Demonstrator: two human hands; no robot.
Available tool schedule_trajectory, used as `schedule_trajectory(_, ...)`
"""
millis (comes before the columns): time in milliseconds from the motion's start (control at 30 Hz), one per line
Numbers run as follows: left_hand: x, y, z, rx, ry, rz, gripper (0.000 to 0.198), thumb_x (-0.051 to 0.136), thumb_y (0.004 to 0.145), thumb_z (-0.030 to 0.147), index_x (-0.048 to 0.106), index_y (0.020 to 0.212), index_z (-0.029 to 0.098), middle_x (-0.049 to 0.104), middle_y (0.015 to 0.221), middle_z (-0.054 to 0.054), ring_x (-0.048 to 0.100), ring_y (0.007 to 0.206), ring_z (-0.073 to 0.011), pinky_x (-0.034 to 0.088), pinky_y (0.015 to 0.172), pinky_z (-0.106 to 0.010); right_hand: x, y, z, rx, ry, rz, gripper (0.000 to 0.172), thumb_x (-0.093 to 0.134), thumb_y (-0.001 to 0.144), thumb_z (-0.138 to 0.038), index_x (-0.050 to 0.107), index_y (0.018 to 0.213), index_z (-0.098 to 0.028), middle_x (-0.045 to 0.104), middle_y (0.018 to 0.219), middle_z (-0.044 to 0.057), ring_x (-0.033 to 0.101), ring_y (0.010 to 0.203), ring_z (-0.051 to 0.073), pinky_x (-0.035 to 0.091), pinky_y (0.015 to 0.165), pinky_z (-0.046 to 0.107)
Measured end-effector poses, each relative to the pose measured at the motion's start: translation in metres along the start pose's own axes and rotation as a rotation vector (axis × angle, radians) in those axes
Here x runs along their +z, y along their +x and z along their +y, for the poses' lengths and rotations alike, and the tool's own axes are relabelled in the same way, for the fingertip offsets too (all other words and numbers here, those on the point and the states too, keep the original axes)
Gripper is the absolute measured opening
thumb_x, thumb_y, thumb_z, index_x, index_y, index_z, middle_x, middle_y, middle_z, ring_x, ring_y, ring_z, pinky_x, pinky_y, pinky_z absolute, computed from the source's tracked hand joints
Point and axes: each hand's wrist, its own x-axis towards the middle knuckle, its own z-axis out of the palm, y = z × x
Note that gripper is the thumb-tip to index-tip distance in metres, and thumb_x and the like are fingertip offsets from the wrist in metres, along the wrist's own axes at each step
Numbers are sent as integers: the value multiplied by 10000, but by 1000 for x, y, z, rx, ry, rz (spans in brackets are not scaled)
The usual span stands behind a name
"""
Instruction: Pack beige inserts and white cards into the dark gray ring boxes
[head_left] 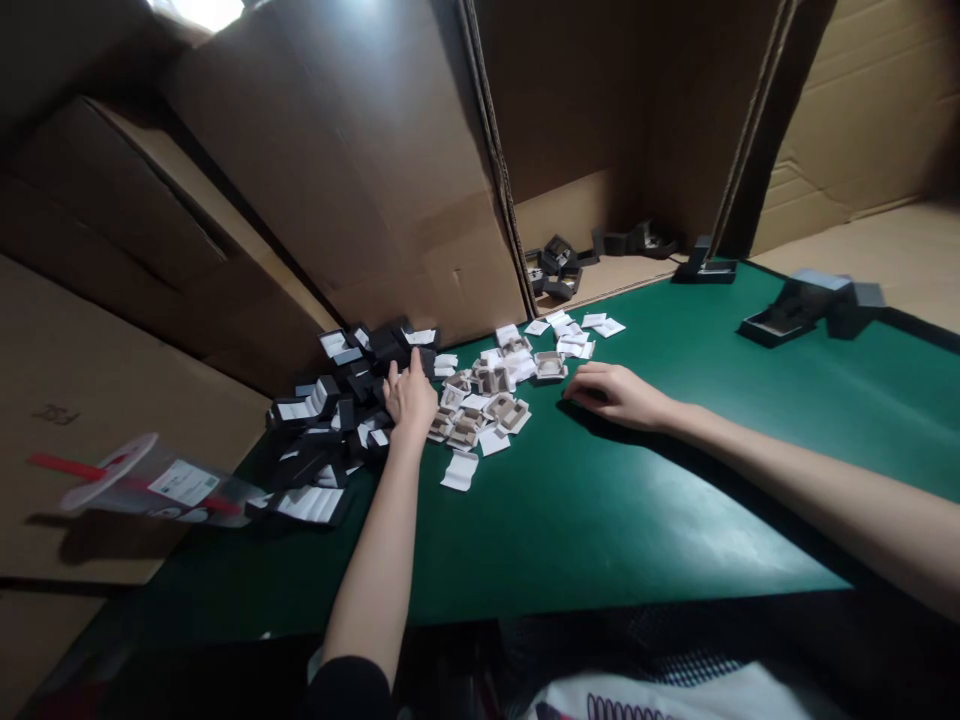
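My left hand (411,398) reaches into a heap of small black boxes (300,465), fingers stretched out and apart. Its fingertips are at a black box (427,361), and whether they touch it I cannot tell. Several boxes in the heap stand open with white linings showing. Folded white and grey card inserts (491,380) lie loosely between my hands. My right hand (615,395) rests on the green table to the right of these inserts. Its fingers are loosely bent, with a gap under them and nothing visible in them.
A clear plastic cup (172,482) with a red straw leans at the left. Cardboard boxes (360,150) wall off the back of the green table (600,530). More black boxes (559,265) sit inside an open carton, and open black cases (795,305) stand at the right.
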Motion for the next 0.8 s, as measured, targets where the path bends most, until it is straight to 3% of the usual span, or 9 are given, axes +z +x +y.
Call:
schedule_trajectory(133, 2, 2, -6, -20, 35, 123, 251, 558, 840, 236, 641, 1077, 225, 573, 1206, -94, 448, 1170, -289, 386, 956, -400, 1, 0, 2, -13, -8, -8, 198, 462, 858, -159, 644, 929, -183, 629, 893, 82, 583, 840, 206, 478, 734, 323)
schedule_trajectory(300, -2, -1, 0, -99, -24, 81, 172, 552, 840, 192, 600, 1001, 230, 608, 1048, -69, 579, 965, -244, 452, 784, -333, 1, 0, 1, -16, -12, -9, 197, 463, 863, -163, 647, 931, -182, 626, 905, 84, 584, 845, 207, 482, 737, 326)
schedule_trajectory(400, -6, -6, 16, 32, -97, 50, 168, 481, 871, 177, 630, 940, 212, 634, 1015, -71, 615, 902, -228, 455, 777, -312, 1, 0, 0, -17, -16, -8, 198, 461, 866, -169, 649, 926, -185, 626, 904, 84, 588, 844, 207, 483, 736, 327)
schedule_trajectory(500, -4, -12, 36, 300, -292, 47, 274, 386, 922, 206, 635, 1034, 177, 638, 1082, -90, 609, 988, -208, 452, 875, -299, 0, 1, -1, -16, -19, -10, 198, 463, 865, -172, 652, 922, -191, 627, 901, 83, 590, 840, 209, 486, 729, 331)
schedule_trajectory(600, 8, -15, 52, 461, -448, -69, 392, 341, 959, 348, 556, 1225, 157, 561, 1283, -106, 494, 1223, -208, 373, 1041, -323, 0, 1, -2, -17, -26, -9, 201, 465, 864, -170, 657, 921, -195, 630, 906, 85, 590, 844, 211, 489, 736, 340)
schedule_trajectory(700, 22, -9, 58, 342, -388, -165, 573, 325, 944, 496, 424, 1365, 120, 354, 1467, -150, 236, 1406, -265, 207, 1144, -416, 1, 3, -3, -11, -34, -12, 208, 464, 864, -169, 664, 915, -194, 631, 907, 86, 591, 846, 209, 492, 745, 343)
schedule_trajectory(800, 29, 4, 59, 203, -319, -202, 667, 282, 940, 526, 318, 1421, 66, 202, 1519, -202, 131, 1432, -291, 150, 1153, -429, 1, 4, -4, 2, -31, -14, 217, 459, 862, -159, 669, 908, -189, 633, 909, 88, 590, 849, 208, 492, 746, 338)
